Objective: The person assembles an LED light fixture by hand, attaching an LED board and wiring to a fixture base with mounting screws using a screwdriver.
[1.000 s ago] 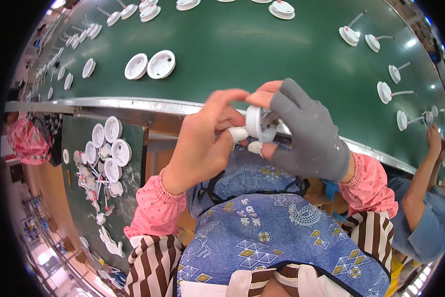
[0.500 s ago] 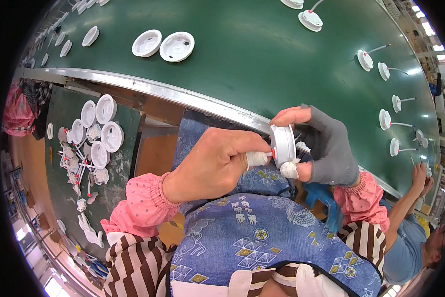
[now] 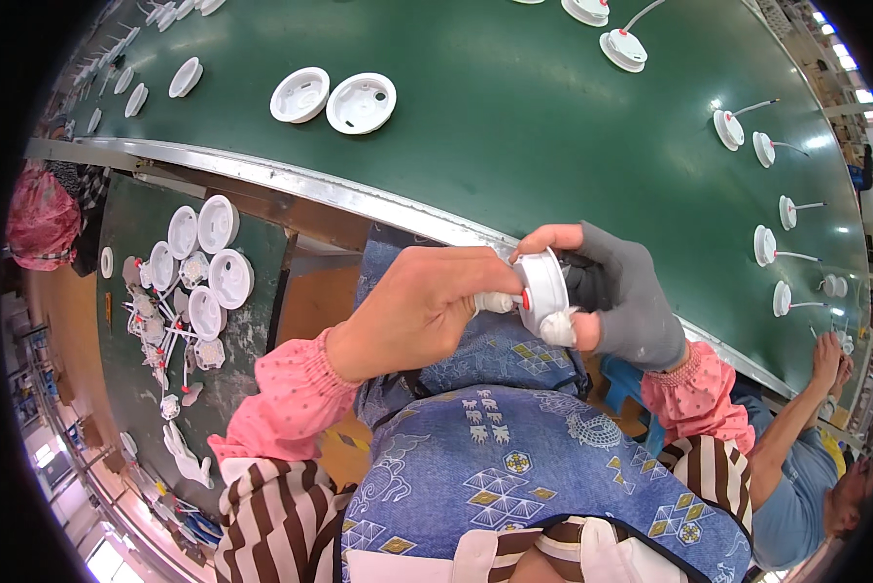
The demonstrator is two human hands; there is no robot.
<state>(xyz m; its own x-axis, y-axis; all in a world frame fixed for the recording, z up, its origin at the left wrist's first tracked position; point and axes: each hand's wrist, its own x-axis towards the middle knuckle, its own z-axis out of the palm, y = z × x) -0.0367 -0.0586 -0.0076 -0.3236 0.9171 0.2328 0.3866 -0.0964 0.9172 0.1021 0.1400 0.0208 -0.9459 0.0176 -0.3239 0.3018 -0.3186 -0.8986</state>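
Note:
Between my hands, just in front of the bench edge, is a round white plastic housing [image 3: 547, 282] held on edge. A red collar [image 3: 526, 299] sits on its left face, with a short bit of white cable beside it. My left hand [image 3: 417, 306], bare with white tape on the thumb, is closed on that cable close to the collar. My right hand [image 3: 631, 301], in a grey glove with bare fingertips and a taped thumb, grips the housing by its rim from the right. The inside of the housing is hidden from here.
Two open white housings [image 3: 361, 104] lie on the green bench [image 3: 495, 126]. Several cabled units [image 3: 622, 50] stand along its right side. A side table [image 3: 155, 389] at left carries housings, a cable pile [image 3: 169, 325] and a white glove [image 3: 186, 455]. A co-worker's arm [image 3: 796, 408] reaches in at right.
Both hands and the housing have shifted slightly left, and the housing has tilted a little. The grip of each hand stays the same. The whole view has shifted slightly.

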